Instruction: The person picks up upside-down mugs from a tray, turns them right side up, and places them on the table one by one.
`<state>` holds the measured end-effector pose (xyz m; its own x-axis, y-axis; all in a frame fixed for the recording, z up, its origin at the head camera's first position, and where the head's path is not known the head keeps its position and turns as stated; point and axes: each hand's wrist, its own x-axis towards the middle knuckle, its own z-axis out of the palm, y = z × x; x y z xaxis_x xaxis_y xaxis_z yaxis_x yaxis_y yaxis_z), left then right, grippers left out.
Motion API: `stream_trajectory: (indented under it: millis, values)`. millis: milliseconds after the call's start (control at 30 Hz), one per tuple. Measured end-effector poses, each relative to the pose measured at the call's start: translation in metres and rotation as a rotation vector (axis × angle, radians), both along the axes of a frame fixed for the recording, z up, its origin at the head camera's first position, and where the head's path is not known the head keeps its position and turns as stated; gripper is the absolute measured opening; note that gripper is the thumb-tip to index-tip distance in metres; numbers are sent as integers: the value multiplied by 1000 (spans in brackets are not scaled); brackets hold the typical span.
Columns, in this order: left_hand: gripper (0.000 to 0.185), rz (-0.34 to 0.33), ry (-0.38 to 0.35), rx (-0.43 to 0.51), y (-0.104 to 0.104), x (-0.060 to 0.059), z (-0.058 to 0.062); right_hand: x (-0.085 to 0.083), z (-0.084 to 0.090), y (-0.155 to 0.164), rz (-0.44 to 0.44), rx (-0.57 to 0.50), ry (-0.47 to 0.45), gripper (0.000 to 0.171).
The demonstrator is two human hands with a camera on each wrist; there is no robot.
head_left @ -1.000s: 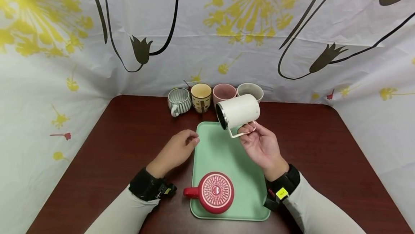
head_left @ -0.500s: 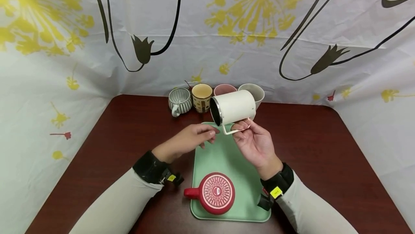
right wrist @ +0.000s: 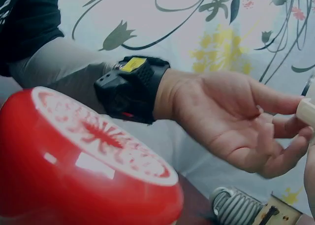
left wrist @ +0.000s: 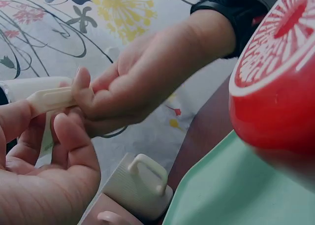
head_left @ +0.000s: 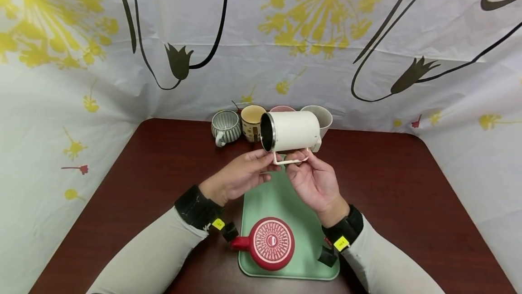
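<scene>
A white mug (head_left: 294, 130) lies sideways in the air above the tray's far end, its dark, metal-rimmed mouth facing left and its handle (head_left: 290, 162) pointing down toward me. My right hand (head_left: 316, 183) grips that handle with curled fingers. From the other side, my left hand (head_left: 240, 174) pinches the handle's rim end between thumb and fingers, as the left wrist view shows at the pale handle (left wrist: 54, 98). Below the hands, a red mug (head_left: 272, 243) stands upside down on the green tray (head_left: 311, 221), handle to the left.
Along the table's back edge stand a grey ribbed cup (head_left: 225, 127), a yellow patterned cup (head_left: 250, 124), a pink cup (head_left: 281, 108) and an off-white cup (head_left: 323, 119). The white mug partly hides the last two. A patterned cloth (head_left: 261, 36) hangs behind and around the table.
My left hand has moved right and up from the tray's left edge to the handle. The white mug has shifted left and turned nearly level in my right hand.
</scene>
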<state>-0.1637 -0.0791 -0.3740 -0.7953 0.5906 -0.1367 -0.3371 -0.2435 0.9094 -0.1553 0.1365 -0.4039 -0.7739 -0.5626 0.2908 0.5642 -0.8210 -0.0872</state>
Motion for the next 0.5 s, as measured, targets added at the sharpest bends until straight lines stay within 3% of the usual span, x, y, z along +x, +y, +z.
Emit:
stream_trajectory:
  millis: [300,367,500]
  values:
    - [18,89,45,76,4,3,7,1,-4,-4,-104,220,92,35]
    - [20,113,60,89,6,3,9,2,-2,-4,-142,311,93,34]
    - [21,156,83,113,9,1,12,5,-1,-2,-198,596,92,38]
